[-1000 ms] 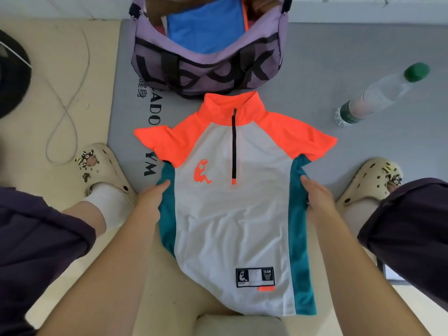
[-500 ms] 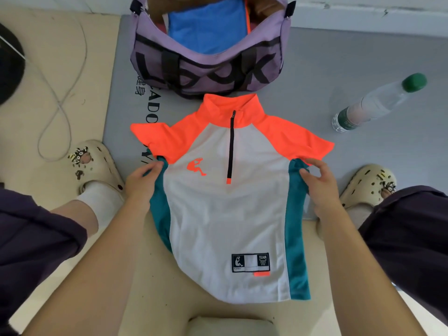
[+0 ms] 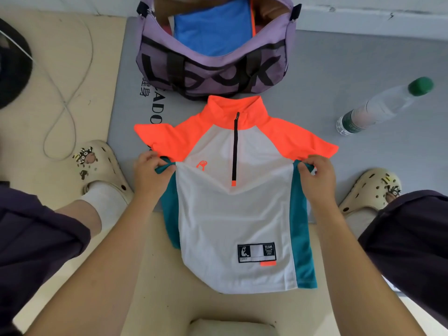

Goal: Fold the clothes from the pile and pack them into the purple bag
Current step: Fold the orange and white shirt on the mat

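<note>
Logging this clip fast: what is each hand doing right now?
Left hand: pinches the teal side panel of the jersey, under the sleeve.
Right hand: pinches the jersey's opposite teal panel.

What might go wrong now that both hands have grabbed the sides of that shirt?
The left hand and right hand pinch only the teal side panels of the shirt, so the orange sleeves may flop unevenly and spoil the fold. The purple bag sits right against the collar, so the fabric could snag on it. The water bottle lies near the right sleeve and might get knocked and roll.
</note>
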Action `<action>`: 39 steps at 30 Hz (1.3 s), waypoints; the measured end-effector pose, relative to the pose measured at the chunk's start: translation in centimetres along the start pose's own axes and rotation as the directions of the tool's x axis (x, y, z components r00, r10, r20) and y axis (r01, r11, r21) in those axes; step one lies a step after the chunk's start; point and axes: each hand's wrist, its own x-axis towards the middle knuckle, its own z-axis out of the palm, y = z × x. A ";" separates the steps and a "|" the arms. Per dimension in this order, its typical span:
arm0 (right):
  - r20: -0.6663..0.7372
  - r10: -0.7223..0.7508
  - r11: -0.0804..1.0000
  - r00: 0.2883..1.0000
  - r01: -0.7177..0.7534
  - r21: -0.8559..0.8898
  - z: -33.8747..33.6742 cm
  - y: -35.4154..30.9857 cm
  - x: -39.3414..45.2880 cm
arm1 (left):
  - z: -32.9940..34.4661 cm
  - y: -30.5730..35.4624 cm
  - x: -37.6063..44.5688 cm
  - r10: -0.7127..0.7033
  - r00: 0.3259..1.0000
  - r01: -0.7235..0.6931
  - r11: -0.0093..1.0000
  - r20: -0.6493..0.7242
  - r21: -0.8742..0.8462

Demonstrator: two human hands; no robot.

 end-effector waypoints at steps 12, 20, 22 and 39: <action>0.052 0.236 0.955 0.970 -0.222 -0.195 0.9 2.1 2.9 | 0.5 -0.4 3.0 -0.121 0.989 0.099 0.969 0.084 0.227; 0.329 -0.237 0.882 0.914 0.345 -0.322 4.5 -2.2 3.4 | 3.4 4.1 3.4 0.258 0.898 -0.370 0.881 0.357 0.294; 0.478 -0.185 0.856 0.859 0.380 -0.350 5.3 -2.5 3.2 | 4.2 4.5 3.6 0.193 0.875 -0.358 0.874 0.444 0.328; 0.619 -0.072 0.791 0.782 0.423 -0.442 3.6 -1.7 3.1 | 2.0 5.2 5.2 -0.018 0.671 -0.392 0.839 0.741 0.376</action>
